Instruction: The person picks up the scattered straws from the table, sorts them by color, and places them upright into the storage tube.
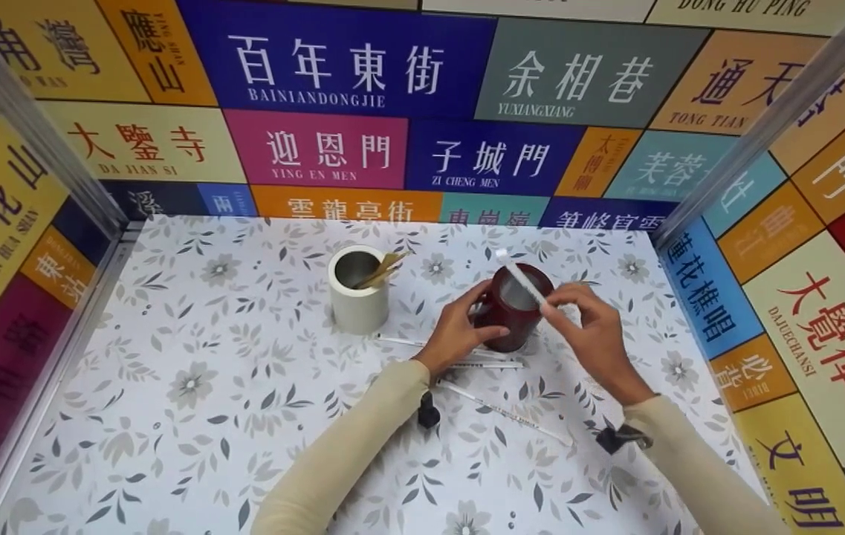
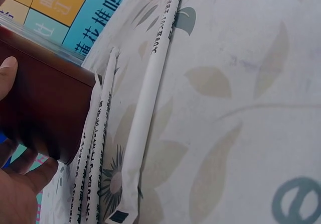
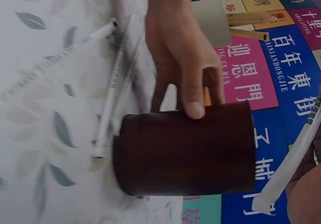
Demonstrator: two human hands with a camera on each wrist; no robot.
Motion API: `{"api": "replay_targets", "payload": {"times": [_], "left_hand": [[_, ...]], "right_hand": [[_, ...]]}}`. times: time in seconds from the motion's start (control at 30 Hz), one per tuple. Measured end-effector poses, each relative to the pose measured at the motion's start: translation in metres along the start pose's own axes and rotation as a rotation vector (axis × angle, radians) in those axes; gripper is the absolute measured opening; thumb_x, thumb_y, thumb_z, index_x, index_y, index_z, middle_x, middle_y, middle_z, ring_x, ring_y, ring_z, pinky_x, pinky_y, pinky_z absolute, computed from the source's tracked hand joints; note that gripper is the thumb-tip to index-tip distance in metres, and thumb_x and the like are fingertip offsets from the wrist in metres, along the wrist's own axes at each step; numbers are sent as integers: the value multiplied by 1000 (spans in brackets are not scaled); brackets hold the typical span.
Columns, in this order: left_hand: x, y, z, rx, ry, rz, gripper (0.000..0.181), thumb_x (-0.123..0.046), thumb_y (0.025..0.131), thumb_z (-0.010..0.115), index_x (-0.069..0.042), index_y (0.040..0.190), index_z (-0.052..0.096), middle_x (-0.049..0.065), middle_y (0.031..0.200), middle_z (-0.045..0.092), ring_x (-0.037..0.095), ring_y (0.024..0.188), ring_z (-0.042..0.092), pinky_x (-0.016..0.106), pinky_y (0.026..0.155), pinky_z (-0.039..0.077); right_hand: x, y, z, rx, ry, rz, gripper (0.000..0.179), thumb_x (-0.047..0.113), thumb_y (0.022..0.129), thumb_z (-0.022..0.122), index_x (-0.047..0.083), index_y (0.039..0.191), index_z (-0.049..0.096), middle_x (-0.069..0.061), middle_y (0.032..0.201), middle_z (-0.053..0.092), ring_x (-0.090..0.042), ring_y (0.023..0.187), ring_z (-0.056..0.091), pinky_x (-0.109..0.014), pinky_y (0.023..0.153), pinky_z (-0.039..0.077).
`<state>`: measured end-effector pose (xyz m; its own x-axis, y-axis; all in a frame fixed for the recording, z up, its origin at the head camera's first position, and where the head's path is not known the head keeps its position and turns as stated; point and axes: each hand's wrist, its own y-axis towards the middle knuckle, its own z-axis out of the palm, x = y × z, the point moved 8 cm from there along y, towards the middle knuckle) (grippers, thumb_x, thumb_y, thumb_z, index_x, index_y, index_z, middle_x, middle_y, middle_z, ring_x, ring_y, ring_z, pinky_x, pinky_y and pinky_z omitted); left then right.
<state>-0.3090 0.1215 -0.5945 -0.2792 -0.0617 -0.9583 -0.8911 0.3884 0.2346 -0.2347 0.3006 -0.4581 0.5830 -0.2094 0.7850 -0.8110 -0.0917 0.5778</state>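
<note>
A dark red cup (image 1: 515,319) is on a flower-patterned tabletop (image 1: 229,446), in front of the person I am watching. On the cup's left side the left hand (image 1: 459,323) grasps its wall, thumb on the near face. On its right side the right hand (image 1: 593,327) pinches one end of a slim white wrapped stick (image 1: 522,282), which slants across above the cup's mouth. To the cup's left is a pale cup (image 1: 359,308) with brown sticks (image 1: 385,271) leaning out of it. Nearer the person than the red cup, and close by its base, lie more white wrapped sticks (image 1: 507,412).

A loose pinch could let the held stick drop outside the red cup; its slant could make it snag on the rim. A knock from the right hand, or a slack left grip, could tip the cup, and its base could press on the sticks beside it.

The left hand and forearm hide part of those sticks, so I cannot count them surely. The red cup's bottom is out of sight inside. I cannot tell whether the held stick touches the rim, or whether the base sits flat. The wrappers' print is too small to read.
</note>
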Motion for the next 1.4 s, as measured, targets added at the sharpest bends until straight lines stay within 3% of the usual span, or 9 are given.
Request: {"api": "replay_targets", "payload": {"times": [0.23, 0.3, 0.47, 0.57, 0.67, 0.9, 1.13, 1.4], "left_hand": [[2, 1, -2, 5, 31, 7, 90, -21, 90, 95, -17, 168, 48, 2, 159, 61, 16, 143, 58, 36, 120, 51], [2, 1, -2, 4, 38, 5, 90, -21, 90, 95, -18, 168, 48, 2, 159, 61, 15, 142, 59, 36, 120, 51], [0, 1, -1, 6, 51, 9, 90, -20, 90, 95, -18, 167, 49, 2, 158, 62, 14, 142, 58, 31, 120, 49], [0, 1, 0, 6, 49, 10, 89, -19, 90, 95, -18, 166, 50, 2, 158, 62, 14, 142, 58, 31, 121, 49], [0, 2, 0, 8, 47, 8, 89, -19, 90, 95, -18, 167, 50, 2, 158, 62, 15, 143, 58, 34, 121, 49], [-1, 1, -2, 12, 51, -1, 88, -21, 92, 93, -19, 168, 48, 0, 160, 60, 13, 143, 58, 33, 121, 49], [-1, 1, -1, 7, 52, 1, 88, -19, 91, 94, -19, 167, 50, 0, 156, 63, 11, 140, 59, 29, 119, 50], [0, 1, -2, 2, 43, -4, 89, -20, 90, 95, -19, 166, 51, 0, 154, 64, 13, 140, 59, 32, 120, 50]], "right_hand": [[-6, 47, 7, -60, 34, 21, 7, -16, 98, 71, -14, 103, 75, -22, 103, 70, -17, 102, 69, -28, 98, 57], [-10, 57, 10, -82, 38, 43, 8, -15, 99, 70, -13, 105, 76, -16, 102, 72, -16, 97, 69, -25, 88, 57], [-11, 70, 20, -139, 59, 81, 9, -13, 101, 69, -18, 108, 73, -4, 96, 73, -14, 88, 67, -27, 81, 55], [-4, 71, 26, -171, 90, 93, 11, -12, 102, 69, -20, 109, 72, -2, 96, 74, -13, 89, 68, -28, 88, 55], [-9, 67, 27, -201, 102, 108, 13, -10, 102, 70, -20, 110, 73, -3, 97, 75, -14, 93, 70, -28, 90, 55], [-49, 40, 14, -249, 95, 88, 11, -10, 99, 73, -18, 107, 75, -6, 99, 77, -19, 96, 72, -27, 95, 55], [-59, 10, -3, -255, 56, 92, 7, -6, 99, 76, -11, 103, 78, -23, 101, 73, -22, 99, 71, -29, 96, 57], [-62, -15, -14, -237, 25, 102, 12, -17, 96, 73, -16, 107, 76, -27, 106, 70, -21, 106, 67, -33, 99, 53]]}}
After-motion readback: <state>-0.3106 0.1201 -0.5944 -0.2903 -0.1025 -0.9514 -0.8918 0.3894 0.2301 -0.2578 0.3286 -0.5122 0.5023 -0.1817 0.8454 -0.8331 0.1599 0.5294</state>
